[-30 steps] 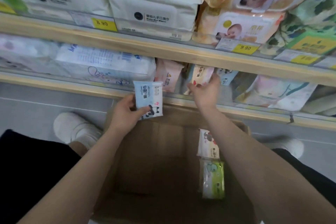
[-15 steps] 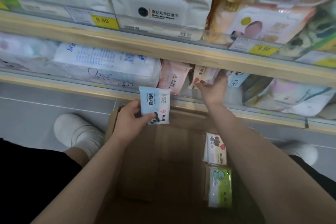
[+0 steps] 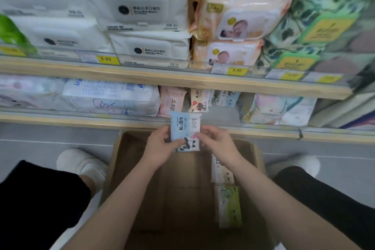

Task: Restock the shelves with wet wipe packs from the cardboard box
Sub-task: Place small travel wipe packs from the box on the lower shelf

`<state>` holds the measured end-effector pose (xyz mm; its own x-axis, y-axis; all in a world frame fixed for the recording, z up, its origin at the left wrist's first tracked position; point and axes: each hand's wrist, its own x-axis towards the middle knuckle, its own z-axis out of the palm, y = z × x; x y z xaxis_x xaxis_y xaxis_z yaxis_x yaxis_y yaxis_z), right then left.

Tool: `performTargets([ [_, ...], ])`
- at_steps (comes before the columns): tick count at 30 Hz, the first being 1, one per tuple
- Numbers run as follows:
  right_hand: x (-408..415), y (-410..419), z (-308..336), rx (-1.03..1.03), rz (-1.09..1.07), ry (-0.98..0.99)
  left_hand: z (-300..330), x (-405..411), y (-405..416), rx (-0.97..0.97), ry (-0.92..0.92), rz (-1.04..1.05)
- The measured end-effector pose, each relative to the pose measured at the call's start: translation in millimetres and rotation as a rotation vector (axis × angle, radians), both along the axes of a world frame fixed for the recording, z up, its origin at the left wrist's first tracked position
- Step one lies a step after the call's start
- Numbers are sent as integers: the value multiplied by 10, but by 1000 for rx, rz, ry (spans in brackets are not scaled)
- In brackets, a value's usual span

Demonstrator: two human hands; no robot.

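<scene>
A small light-blue wet wipe pack with a panda print [image 3: 185, 128] stands upright between both hands, just above the far edge of the open cardboard box [image 3: 142, 168]. My left hand [image 3: 161, 146] grips its left side and my right hand [image 3: 218, 143] grips its right side. Two more packs lie along the box's right wall: a white one [image 3: 221, 170] and a green one [image 3: 230, 206]. On the lower shelf [image 3: 60, 118] behind, small packs stand upright: a pink one [image 3: 171, 100], a cream one [image 3: 199, 100] and a blue one [image 3: 227, 98].
Large white, peach and green wipe packs fill the upper shelf [image 3: 162, 79], with yellow price tags on its edge. A big blue-white pack [image 3: 109, 97] and a pastel pack [image 3: 278, 109] flank the small packs. My white shoes [image 3: 81, 164] rest beside the box on grey floor.
My right hand has let go of the cream pack on the lower shelf and come back down to grip the panda pack alongside my left hand. The view has tilted upward.
</scene>
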<state>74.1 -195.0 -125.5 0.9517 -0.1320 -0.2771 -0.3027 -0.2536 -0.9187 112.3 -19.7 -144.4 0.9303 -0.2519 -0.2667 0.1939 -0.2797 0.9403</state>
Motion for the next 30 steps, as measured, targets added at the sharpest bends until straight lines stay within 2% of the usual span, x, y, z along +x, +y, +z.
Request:
performTargets([
  [4, -69, -43, 47, -3, -32, 25, 30, -58, -71, 5, -1, -47],
  [6, -36, -92, 69, -29, -26, 7, 45, -27, -68, 72, -39, -63],
  [9, 114, -196, 114, -57, -67, -39, 2, 96, 64, 350, -220, -77],
  [12, 335, -303, 85, -85, -125, -60, -90, 217, 237, 711, -496, -174],
  [15, 562, -359, -55, -130, -163, -78, -241, 326, 338, 902, -563, -359],
  [19, 845, -388, -260, -186, -203, -66, -435, 397, 369, 1019, -536, -531],
  [30, 1227, -478, -750, -189, -371, 110, -637, 418, 370, 1047, -668, -448],
])
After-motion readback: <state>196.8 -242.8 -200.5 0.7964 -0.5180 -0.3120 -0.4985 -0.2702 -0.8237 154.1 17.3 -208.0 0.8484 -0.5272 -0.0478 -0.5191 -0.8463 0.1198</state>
